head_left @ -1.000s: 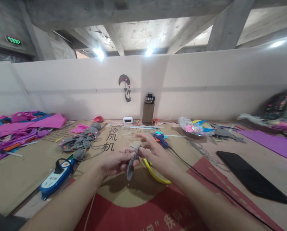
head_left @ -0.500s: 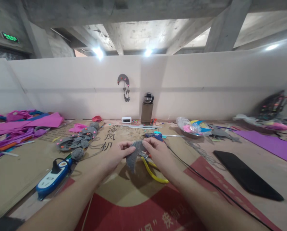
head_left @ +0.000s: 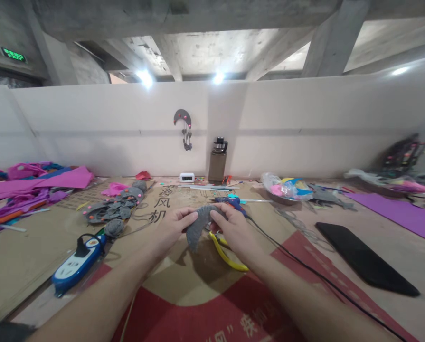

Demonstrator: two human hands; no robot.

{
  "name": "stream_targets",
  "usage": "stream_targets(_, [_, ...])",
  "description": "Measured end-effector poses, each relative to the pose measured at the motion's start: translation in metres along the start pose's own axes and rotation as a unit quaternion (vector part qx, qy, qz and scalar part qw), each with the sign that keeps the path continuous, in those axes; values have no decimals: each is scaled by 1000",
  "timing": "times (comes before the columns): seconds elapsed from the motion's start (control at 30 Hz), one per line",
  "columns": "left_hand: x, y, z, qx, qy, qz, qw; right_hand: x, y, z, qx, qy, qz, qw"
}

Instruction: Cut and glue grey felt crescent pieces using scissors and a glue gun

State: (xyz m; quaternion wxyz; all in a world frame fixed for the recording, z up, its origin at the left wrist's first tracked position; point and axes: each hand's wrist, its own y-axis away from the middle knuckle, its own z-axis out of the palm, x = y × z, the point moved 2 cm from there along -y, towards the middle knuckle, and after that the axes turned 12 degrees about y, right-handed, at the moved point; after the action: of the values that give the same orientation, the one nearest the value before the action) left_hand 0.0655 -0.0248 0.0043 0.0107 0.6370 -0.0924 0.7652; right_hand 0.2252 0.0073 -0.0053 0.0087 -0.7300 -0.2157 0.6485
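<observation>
Between my two hands is a curved grey felt crescent (head_left: 195,232), held just above the cardboard with one tip pointing down toward me. My left hand (head_left: 174,225) pinches its left side between thumb and fingers. Its upper right part is gripped by my right hand (head_left: 235,228), thumb on the front. Under my right hand lies a yellow-handled tool (head_left: 226,259); its head is mostly hidden. Just behind that hand rests a blue glue gun (head_left: 233,202) with a black cable.
To the left lie a power strip (head_left: 79,266), grey yarn (head_left: 114,228) and grey felt pieces (head_left: 107,213). A black phone-like slab (head_left: 365,259) is at right. Behind stand a bottle (head_left: 217,166), a small clock (head_left: 187,177) and a bowl (head_left: 287,200). A crescent ornament (head_left: 182,116) hangs on the wall.
The felt crescent has turned slightly, showing more of its arch at the top right. My right thumb has shifted lower on it. Both hands keep their grip.
</observation>
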Motion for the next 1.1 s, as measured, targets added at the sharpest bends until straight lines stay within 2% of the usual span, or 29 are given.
stream_targets(0.13, [1,1,1,-9,23,-16,1000,6,-4,-1,17,-64,16,998])
stream_targets(0.27, [-1,0,0,-9,-4,1,1000,7,-3,1,7,-73,18,997])
stream_targets(0.43, [1,-1,-2,27,-18,19,999,2,-1,0,-15,-25,-1,1000])
stream_targets(0.6, [9,1,2,63,14,37,997,2,-5,-7,23,54,-29,998])
stream_targets(0.7, [11,2,2,87,24,40,995,4,-8,-11,31,27,-11,999])
stream_targets(0.83, [12,4,2,93,18,41,995,1,-8,-11,36,26,-15,999])
stream_targets(1.1, [9,2,0,104,-7,55,993,-5,-2,-9,33,163,-70,984])
